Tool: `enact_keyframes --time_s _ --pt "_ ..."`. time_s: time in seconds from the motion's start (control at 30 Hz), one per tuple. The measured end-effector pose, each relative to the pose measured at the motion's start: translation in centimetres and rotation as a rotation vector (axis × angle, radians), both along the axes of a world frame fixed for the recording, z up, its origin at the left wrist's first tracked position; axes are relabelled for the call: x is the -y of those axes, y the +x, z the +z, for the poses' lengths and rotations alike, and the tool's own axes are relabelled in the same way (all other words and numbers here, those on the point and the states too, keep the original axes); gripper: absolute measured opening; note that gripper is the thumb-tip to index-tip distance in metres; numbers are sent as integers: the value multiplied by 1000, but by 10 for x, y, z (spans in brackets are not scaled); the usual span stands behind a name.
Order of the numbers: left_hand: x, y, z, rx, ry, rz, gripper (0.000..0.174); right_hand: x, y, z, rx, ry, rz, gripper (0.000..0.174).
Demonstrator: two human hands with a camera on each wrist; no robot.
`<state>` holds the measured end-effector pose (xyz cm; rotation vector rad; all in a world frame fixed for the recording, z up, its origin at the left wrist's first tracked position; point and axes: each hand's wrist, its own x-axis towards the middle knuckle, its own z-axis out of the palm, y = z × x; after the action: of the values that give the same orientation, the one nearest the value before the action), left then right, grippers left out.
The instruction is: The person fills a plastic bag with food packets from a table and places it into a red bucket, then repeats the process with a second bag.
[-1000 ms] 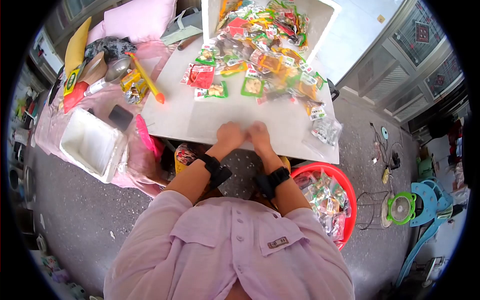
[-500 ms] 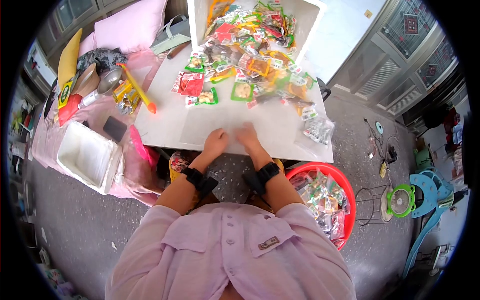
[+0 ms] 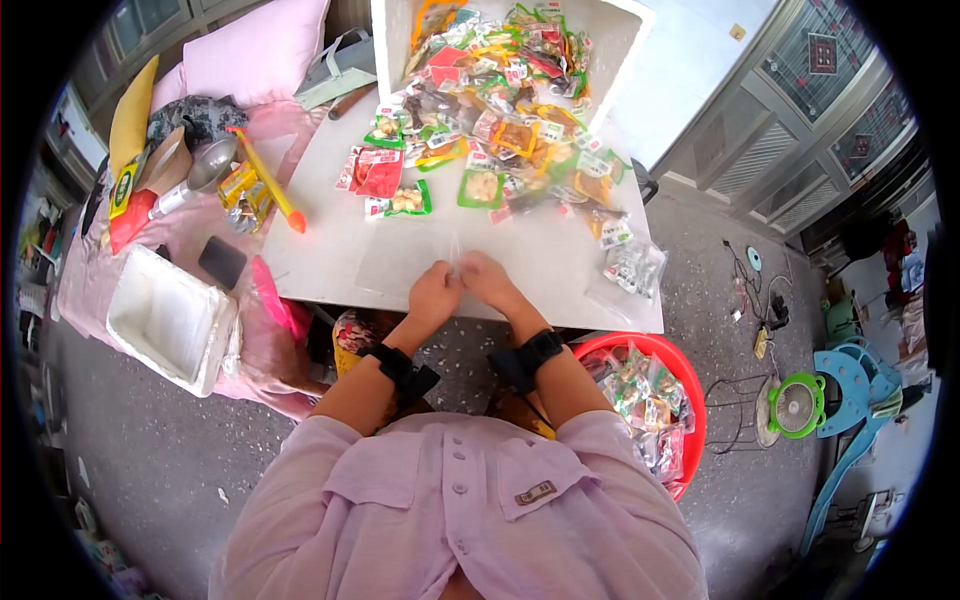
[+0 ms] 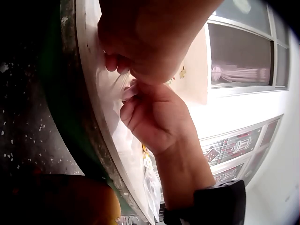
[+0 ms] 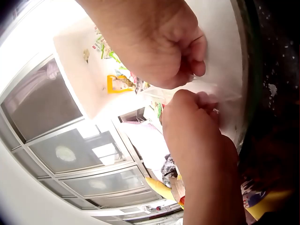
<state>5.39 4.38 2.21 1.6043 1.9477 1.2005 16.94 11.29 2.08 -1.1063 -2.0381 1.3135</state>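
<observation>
At the table's front edge, both hands are close together on a thin clear plastic bag. My left hand [image 3: 436,292] pinches the film with curled fingers, and my right hand [image 3: 485,279] pinches it right beside. In the left wrist view the clear plastic bag [image 4: 112,89] stretches in creases from the fingertips over the tabletop. The right wrist view has the fingers of both hands bent over the film, knuckles nearly meeting. Beyond the hands, a pile of small food packets [image 3: 482,188] spreads over the white table [image 3: 320,240].
A white foam box [image 3: 625,60] full of packets lies at the table's back. By the right front corner, a red tub [image 3: 699,400] holds more packets. Some crumpled clear bags [image 3: 635,268] lie at the right edge. On the left, a white foam tray [image 3: 165,315] rests on pink cloth.
The hands were together, drew apart half a second ago, and now meet again at the plastic film, which stands up between them. The head view has shifted slightly.
</observation>
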Motion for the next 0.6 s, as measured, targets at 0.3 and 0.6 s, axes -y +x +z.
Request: enact_keyframes --time_s 0.3,0.6 --pt "-1 3 -2 -122 14 -5 12 -111 91 -13 259 636 -654 20" --pt "-4 2 -7 -177 -21 12 19 -174 129 -41 169 431 -689 14"
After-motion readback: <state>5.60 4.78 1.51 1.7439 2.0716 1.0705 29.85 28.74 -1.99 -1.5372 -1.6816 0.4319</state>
